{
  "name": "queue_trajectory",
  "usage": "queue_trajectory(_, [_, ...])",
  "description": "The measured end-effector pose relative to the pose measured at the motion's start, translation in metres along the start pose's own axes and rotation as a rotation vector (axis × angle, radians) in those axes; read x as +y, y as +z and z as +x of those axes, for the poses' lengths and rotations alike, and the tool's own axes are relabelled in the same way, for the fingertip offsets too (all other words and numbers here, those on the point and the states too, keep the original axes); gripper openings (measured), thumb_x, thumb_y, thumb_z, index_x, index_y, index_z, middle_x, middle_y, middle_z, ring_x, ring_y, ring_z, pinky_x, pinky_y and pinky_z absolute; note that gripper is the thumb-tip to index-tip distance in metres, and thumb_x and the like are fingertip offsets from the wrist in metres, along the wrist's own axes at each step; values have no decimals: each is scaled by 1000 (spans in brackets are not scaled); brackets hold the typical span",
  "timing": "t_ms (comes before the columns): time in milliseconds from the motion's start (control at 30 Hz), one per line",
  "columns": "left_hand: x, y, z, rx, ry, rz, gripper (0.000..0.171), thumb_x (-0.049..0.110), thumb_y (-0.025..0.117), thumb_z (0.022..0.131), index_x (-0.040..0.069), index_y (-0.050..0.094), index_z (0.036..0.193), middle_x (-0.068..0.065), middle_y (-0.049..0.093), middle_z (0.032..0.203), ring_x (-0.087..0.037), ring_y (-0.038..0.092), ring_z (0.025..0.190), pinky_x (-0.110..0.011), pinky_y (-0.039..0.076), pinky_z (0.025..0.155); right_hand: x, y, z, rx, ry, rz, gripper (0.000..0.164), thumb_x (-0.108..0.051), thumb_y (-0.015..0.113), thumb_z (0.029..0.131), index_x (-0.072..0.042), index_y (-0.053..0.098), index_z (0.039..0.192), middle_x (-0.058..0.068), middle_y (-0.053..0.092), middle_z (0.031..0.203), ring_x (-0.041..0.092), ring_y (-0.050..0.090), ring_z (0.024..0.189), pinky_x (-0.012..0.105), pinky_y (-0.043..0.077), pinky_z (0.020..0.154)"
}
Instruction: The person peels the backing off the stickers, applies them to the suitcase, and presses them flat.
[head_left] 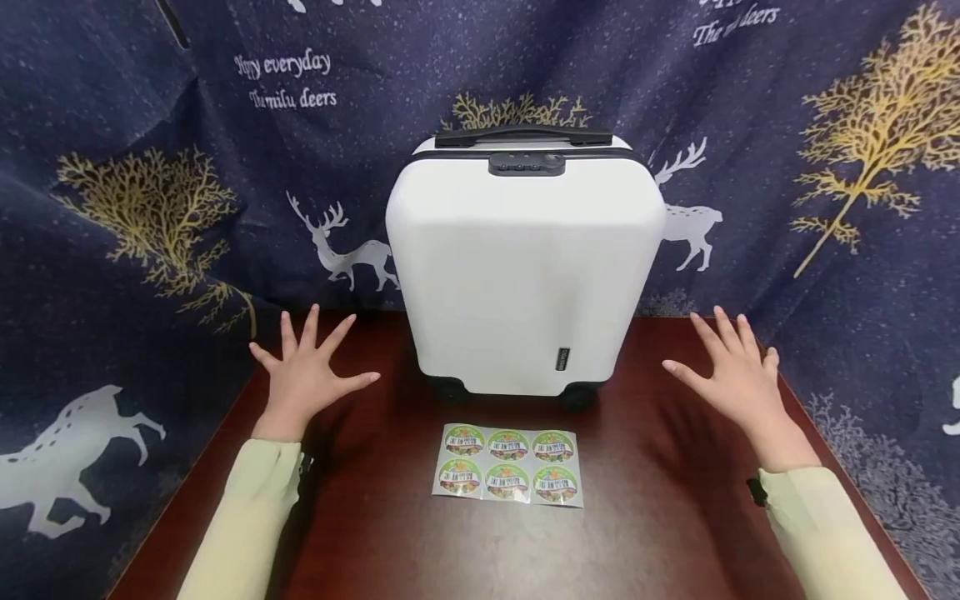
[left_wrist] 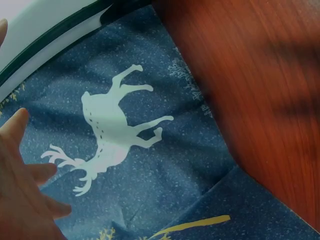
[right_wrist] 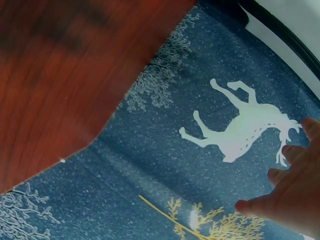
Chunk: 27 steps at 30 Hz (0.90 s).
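Note:
A white hard-shell suitcase point(head_left: 517, 267) stands upright at the back of the table, its dark carry handle on top and a combination lock on the upper front edge. In front of it lies a sheet of round stickers point(head_left: 507, 465), green-rimmed and in two rows. My left hand point(head_left: 303, 379) hovers left of the suitcase with fingers spread, holding nothing. On the other side, my right hand point(head_left: 735, 379) is raised with its fingers apart and also touches nothing. Each wrist view shows part of that hand and an edge of the suitcase.
The dark red wooden table point(head_left: 375, 542) has a glossy top. Behind and beside it hangs a navy cloth point(head_left: 315, 158) printed with white deer and golden trees; the suitcase stands close before it.

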<state>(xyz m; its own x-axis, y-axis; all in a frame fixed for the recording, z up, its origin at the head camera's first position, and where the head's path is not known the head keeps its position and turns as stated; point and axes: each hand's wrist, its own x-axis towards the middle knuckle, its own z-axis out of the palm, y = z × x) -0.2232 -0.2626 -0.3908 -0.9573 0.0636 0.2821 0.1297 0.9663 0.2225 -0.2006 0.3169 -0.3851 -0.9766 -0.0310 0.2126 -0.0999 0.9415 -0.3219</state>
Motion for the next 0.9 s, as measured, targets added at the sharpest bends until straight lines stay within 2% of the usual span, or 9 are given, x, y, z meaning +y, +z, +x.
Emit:
queue_trajectory(300, [2,0,-4,0,0,-3,98,69,74,76,28,38,157,-28,16,169,-60,-2,154,-93,-6,100,0,7,-4,39,5,11,91,-64,56,95,-17,21,164,25,12,171,49,2,158,88,8,107])
queue_trajectory(633, [7,7,-13,28,-8,-16,95,64,77,77,27,41,156,-27,20,168,-60,5,154,-94,0,101,-3,19,-20,143,-10,77,83,-58,60,96,-13,33,160,22,22,169,46,12,157,84,15,110])
queue_trajectory(767, [9,13,-17,44,-14,-16,94,64,77,76,27,42,155,-26,22,168,-59,9,154,-93,6,103,-6,30,-27,207,-22,110,77,-52,64,95,-10,40,156,22,30,166,47,21,155,79,21,110])
queue_trajectory(900, [11,20,-22,58,-17,-28,94,62,78,76,25,43,154,-25,25,167,-57,14,153,-92,12,104,-9,41,-32,284,-39,139,70,-43,69,93,-6,49,149,26,42,158,51,34,145,75,27,109])
